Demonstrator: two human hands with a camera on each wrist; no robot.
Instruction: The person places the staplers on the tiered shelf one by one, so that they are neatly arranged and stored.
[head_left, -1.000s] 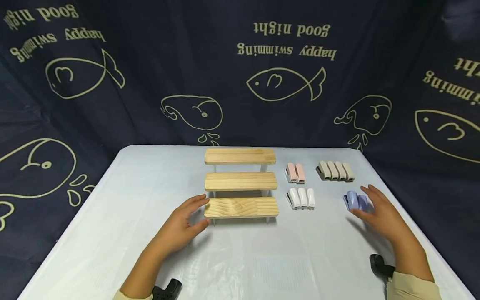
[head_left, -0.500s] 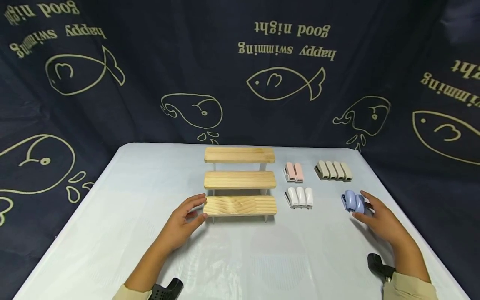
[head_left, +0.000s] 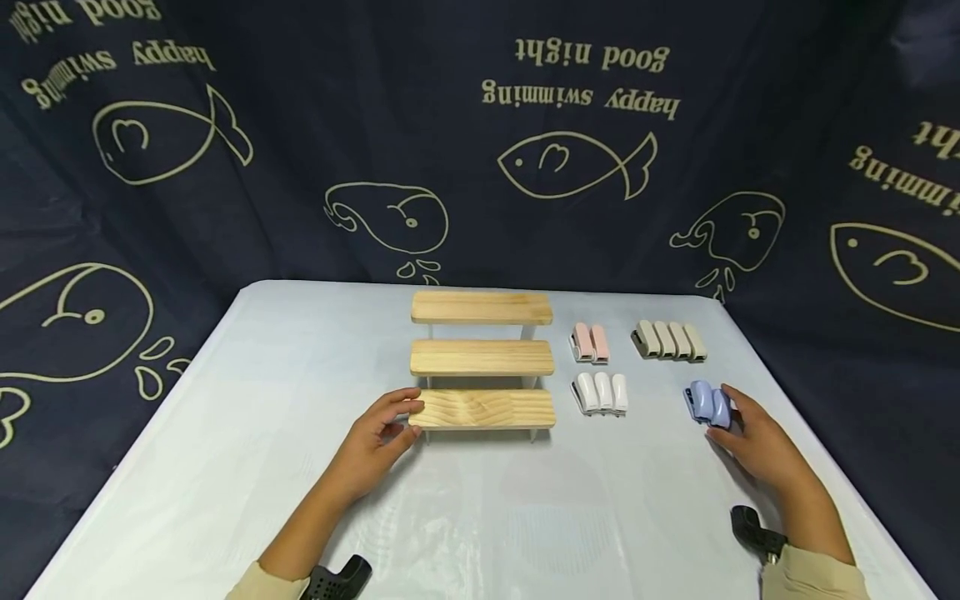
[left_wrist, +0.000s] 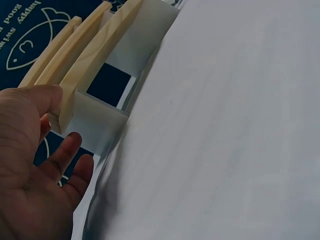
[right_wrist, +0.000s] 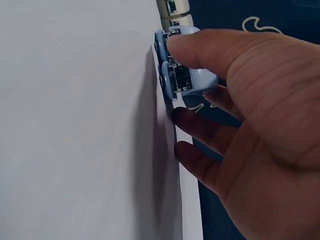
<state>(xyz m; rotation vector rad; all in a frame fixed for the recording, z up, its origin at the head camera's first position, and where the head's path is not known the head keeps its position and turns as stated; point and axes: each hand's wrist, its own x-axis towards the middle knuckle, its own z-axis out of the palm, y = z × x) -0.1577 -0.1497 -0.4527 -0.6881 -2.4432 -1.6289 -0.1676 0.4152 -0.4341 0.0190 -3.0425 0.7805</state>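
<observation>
A display stand (head_left: pixel 483 410) with three wooden steps stands mid-table on pale supports. My left hand (head_left: pixel 371 450) pinches the left end of its lowest step between thumb and forefinger; the left wrist view shows the thumb on the step's wood (left_wrist: pixel 92 60), with the other fingers below. Two small blue staplers (head_left: pixel 701 401) lie side by side at the right. My right hand (head_left: pixel 765 442) grips the right-hand one between thumb and forefinger. In the right wrist view the thumb covers part of the blue staplers (right_wrist: pixel 202 80), and the remaining fingers are off them.
Right of the stand are two pink staplers (head_left: pixel 582 343) and three white staplers (head_left: pixel 603 393). Several beige staplers (head_left: pixel 667 340) form a row at the back right. A dark printed cloth (head_left: pixel 480 242) hangs behind the white table (head_left: pixel 300 358).
My left hand has moved in to the lowest step's end and now pinches it. My right hand has closed on the right-hand blue stapler. The stand and the other staplers stay in place.
</observation>
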